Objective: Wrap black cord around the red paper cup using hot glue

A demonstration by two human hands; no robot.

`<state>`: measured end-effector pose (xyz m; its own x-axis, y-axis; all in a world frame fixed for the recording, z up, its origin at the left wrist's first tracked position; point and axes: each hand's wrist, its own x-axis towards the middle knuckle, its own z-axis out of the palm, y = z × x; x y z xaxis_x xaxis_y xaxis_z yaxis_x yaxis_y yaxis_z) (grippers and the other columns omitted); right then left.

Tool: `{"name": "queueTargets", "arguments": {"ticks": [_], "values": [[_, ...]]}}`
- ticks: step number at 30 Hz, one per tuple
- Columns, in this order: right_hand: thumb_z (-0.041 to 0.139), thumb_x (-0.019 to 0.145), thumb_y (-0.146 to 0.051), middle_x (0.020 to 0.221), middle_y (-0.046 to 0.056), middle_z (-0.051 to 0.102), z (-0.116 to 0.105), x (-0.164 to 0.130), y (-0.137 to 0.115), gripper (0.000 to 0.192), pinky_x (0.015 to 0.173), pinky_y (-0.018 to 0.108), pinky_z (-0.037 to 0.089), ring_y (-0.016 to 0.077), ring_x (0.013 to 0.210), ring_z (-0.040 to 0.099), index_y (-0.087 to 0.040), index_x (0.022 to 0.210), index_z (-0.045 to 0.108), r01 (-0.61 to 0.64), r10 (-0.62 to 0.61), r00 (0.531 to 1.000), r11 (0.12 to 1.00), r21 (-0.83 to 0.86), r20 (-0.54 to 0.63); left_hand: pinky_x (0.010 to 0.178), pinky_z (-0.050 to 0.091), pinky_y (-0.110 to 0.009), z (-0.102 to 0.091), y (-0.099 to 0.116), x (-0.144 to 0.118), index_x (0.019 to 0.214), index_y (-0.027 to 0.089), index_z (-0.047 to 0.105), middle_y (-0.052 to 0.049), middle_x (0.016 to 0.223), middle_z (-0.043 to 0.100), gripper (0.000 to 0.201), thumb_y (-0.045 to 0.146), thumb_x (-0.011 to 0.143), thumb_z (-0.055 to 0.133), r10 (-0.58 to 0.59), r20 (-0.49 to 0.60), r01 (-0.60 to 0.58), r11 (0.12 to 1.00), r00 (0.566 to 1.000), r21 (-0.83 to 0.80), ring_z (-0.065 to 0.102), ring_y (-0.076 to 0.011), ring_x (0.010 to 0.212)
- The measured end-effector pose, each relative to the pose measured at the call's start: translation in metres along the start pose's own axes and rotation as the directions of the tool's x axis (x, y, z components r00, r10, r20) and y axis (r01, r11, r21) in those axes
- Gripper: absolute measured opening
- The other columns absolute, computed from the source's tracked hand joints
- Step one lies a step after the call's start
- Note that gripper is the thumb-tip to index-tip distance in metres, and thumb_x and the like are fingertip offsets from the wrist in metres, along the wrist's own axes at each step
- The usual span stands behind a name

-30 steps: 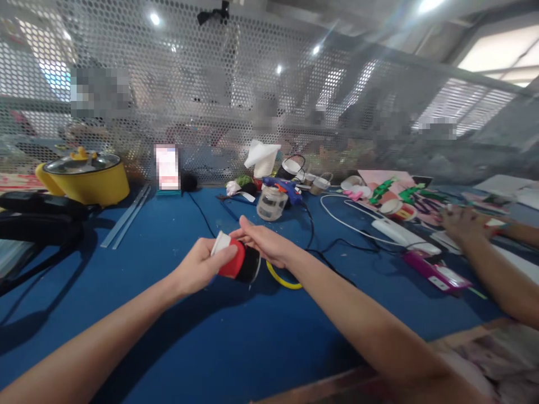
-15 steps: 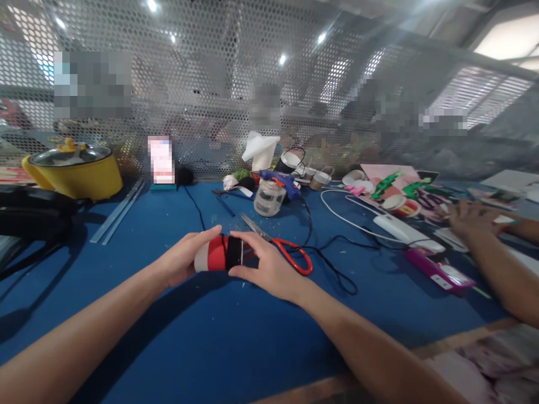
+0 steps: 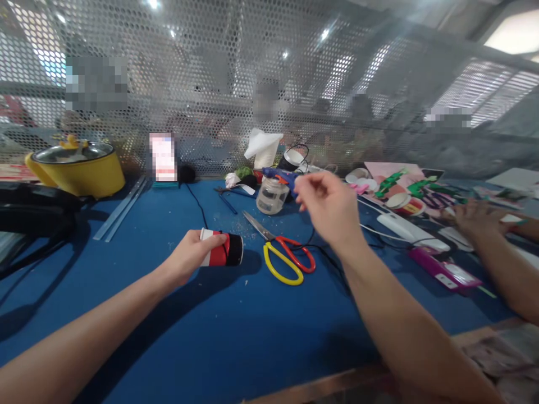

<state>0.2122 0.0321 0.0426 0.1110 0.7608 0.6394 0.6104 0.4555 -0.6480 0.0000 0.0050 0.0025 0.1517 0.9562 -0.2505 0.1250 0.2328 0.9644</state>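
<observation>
Left hand point(image 3: 190, 259) has its fingers wrapped round a red, white and black cup point(image 3: 222, 250) lying on its side on the blue worktop point(image 3: 236, 336). Right hand point(image 3: 330, 205) is raised, empty, fingers loosely curled, just in front of the glue gun point(image 3: 281, 177). Risks: the cup is round and may roll if the grip slackens; the right arm hangs over the black cable point(image 3: 332, 255) and scissors point(image 3: 283, 251) and could snag either; the co-worker's hand point(image 3: 480, 217) is near at right. Count: 1 cup, 1 pr scissors, 1 glue gun, 1 jar point(image 3: 272, 196), 1 yellow pot point(image 3: 80, 168).

Bare blue table point(image 3: 236, 336) lies open near; scissors point(image 3: 281, 255) and cables point(image 3: 332, 258) crowd beyond.
</observation>
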Motion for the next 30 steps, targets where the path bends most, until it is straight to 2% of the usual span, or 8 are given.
{"name": "queueTargets", "arguments": {"ticks": [3, 5, 9, 11, 19, 25, 27, 30], "values": [[0.056, 0.068, -0.039, 0.07, 0.008, 0.059, -0.006, 0.043, 0.023, 0.024, 0.064, 0.032, 0.043, 0.0195, 0.069, 0.056, -0.016, 0.071, 0.05, -0.083, 0.039, 0.987, 0.956, -0.282, -0.159, 0.04, 0.021, -0.019, -0.001, -0.001, 0.0, 0.048, 0.015, 0.041, 0.006, 0.042, 0.039, 0.029, 0.037, 0.064, 0.053, 0.054, -0.017, -0.052, 0.991, 0.998, 0.125, 0.032, -0.0045, 0.039], [0.055, 0.067, -0.044, 0.058, 0.006, 0.056, -0.002, 0.063, 0.039, 0.029, 0.056, 0.031, 0.044, 0.0207, 0.062, 0.057, -0.015, 0.063, 0.049, -0.258, 0.262, 0.965, 0.921, -0.291, -0.026, 0.04, 0.019, -0.019, -0.002, -0.002, 0.001, 0.047, 0.016, 0.038, 0.006, 0.041, 0.034, 0.032, 0.039, 0.064, 0.051, 0.099, -0.02, -0.092, 0.972, 0.995, 0.217, 0.029, -0.0047, 0.038], [0.049, 0.072, -0.048, 0.038, 0.003, 0.048, 0.012, 0.077, 0.056, 0.037, 0.038, 0.028, 0.042, 0.0172, 0.039, 0.053, -0.015, 0.055, 0.047, -0.58, 0.615, 0.733, 0.788, -0.204, 0.29, 0.039, 0.017, -0.021, -0.005, -0.003, 0.003, 0.047, 0.018, 0.033, 0.007, 0.04, 0.029, 0.033, 0.04, 0.066, 0.048, 0.152, -0.009, -0.139, 0.927, 0.988, 0.349, 0.025, -0.0056, 0.038], [0.054, 0.071, -0.041, 0.039, 0.003, 0.051, 0.018, 0.075, 0.056, 0.031, 0.036, 0.026, 0.042, 0.015, 0.036, 0.052, -0.014, 0.056, 0.048, -0.61, 0.63, 0.694, 0.772, -0.181, 0.349, 0.039, 0.016, -0.021, -0.006, -0.003, 0.003, 0.047, 0.018, 0.033, 0.007, 0.041, 0.029, 0.032, 0.04, 0.067, 0.046, 0.159, 0.0, -0.147, 0.912, 0.987, 0.383, 0.025, -0.0059, 0.039], [0.051, 0.072, -0.032, 0.038, 0.0, 0.048, 0.03, 0.062, 0.06, 0.025, 0.029, 0.019, 0.032, 0.0091, 0.032, 0.044, -0.015, 0.054, 0.049, -0.538, 0.537, 0.821, 0.841, -0.052, 0.193, 0.04, 0.018, -0.021, -0.007, -0.003, 0.006, 0.049, 0.017, 0.038, 0.006, 0.042, 0.032, 0.029, 0.039, 0.065, 0.049, 0.125, -0.012, -0.114, 0.935, 0.992, 0.335, 0.027, -0.006, 0.039], [0.052, 0.069, -0.03, 0.055, -0.001, 0.055, 0.022, 0.043, 0.03, 0.015, 0.047, 0.021, 0.043, 0.0092, 0.048, 0.052, -0.016, 0.067, 0.053, -0.335, 0.309, 0.941, 0.908, 0.251, 0.138, 0.041, 0.025, -0.02, -0.009, -0.002, 0.011, 0.053, 0.015, 0.046, 0.003, 0.045, 0.043, 0.024, 0.037, 0.062, 0.051, -0.009, -0.048, 0.017, 0.987, 0.999, 0.162, 0.038, -0.0076, 0.04], [0.053, 0.066, -0.024, 0.058, 0.0, 0.056, 0.017, 0.027, 0.014, 0.011, 0.046, 0.02, 0.042, 0.0088, 0.049, 0.053, -0.014, 0.071, 0.055, -0.361, 0.257, 0.924, 0.834, 0.418, 0.285, 0.04, 0.024, -0.021, -0.011, -0.003, 0.013, 0.054, 0.015, 0.047, 0.003, 0.044, 0.044, 0.024, 0.037, 0.062, 0.052, -0.024, -0.081, 0.038, 0.984, 0.996, 0.173, 0.039, -0.0085, 0.039], [0.051, 0.066, -0.02, 0.046, -0.003, 0.05, 0.011, -0.004, -0.002, 0.009, 0.037, 0.017, 0.033, 0.0051, 0.037, 0.042, -0.012, 0.067, 0.056, -0.482, 0.275, 0.836, 0.782, 0.396, 0.475, 0.038, 0.024, -0.021, -0.015, -0.007, 0.017, 0.053, 0.016, 0.047, 0.002, 0.043, 0.044, 0.023, 0.037, 0.06, 0.053, -0.031, -0.114, 0.051, 0.983, 0.993, 0.177, 0.04, -0.0097, 0.038]]}}
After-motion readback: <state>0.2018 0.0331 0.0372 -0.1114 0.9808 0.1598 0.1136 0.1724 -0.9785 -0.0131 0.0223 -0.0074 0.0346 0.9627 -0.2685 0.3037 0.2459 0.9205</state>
